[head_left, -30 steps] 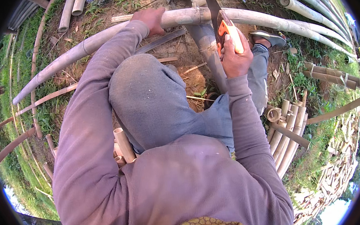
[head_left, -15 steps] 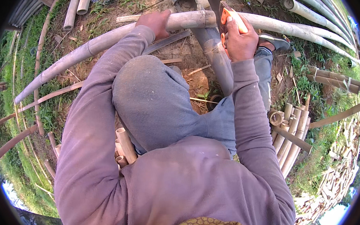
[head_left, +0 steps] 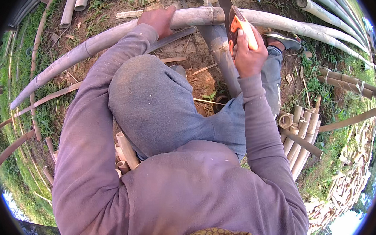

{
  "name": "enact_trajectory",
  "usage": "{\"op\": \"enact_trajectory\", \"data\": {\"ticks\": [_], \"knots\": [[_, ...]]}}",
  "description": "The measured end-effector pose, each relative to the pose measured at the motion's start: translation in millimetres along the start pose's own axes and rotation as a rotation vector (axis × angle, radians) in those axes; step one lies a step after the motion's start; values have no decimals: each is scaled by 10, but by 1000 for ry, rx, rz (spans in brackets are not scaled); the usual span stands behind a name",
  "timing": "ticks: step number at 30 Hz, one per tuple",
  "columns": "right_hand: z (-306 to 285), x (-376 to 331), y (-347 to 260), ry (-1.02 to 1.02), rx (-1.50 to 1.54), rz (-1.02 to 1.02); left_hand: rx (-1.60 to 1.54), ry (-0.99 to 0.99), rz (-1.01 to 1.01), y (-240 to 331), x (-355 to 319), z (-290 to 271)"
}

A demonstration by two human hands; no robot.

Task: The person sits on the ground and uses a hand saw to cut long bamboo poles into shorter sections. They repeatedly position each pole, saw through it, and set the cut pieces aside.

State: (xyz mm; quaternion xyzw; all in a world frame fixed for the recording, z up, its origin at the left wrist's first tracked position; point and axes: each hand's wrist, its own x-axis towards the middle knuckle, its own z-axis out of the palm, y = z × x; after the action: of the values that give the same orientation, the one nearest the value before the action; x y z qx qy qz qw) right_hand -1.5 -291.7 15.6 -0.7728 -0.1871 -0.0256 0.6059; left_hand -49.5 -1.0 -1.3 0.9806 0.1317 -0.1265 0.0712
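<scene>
A long pale bamboo pole (head_left: 105, 38) lies across the ground in front of me. My left hand (head_left: 159, 20) presses down on top of it. My right hand (head_left: 246, 49) grips the orange handle of a hand saw (head_left: 229, 11), whose dark blade crosses the pole just right of my left hand. A second thick bamboo piece (head_left: 218, 55) runs under the pole toward me. My raised knee in grey trousers fills the middle, and my foot in a sandal (head_left: 284, 40) rests by the pole at the right.
Cut bamboo sections are stacked at my right (head_left: 301, 136) and by my left thigh (head_left: 125, 153). More long poles (head_left: 332, 9) lie at the upper right, thin curved ones (head_left: 9, 150) on the grass at left.
My right hand with the saw has moved forward and up along the cut, then slightly back. The left hand stays on the pole.
</scene>
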Motion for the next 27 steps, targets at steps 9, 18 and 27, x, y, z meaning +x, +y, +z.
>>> {"op": "enact_trajectory", "data": {"ticks": [9,18,27], "knots": [[-1014,-1733,-424,-49,-44,149,0,-33,-23,-97,-65,31],[77,239,12,-2,5,26,11,28,24,-22,-8,30],[-1196,-1897,-438,-145,-106,67,24,-11,-44,-102,-74,133]]}}
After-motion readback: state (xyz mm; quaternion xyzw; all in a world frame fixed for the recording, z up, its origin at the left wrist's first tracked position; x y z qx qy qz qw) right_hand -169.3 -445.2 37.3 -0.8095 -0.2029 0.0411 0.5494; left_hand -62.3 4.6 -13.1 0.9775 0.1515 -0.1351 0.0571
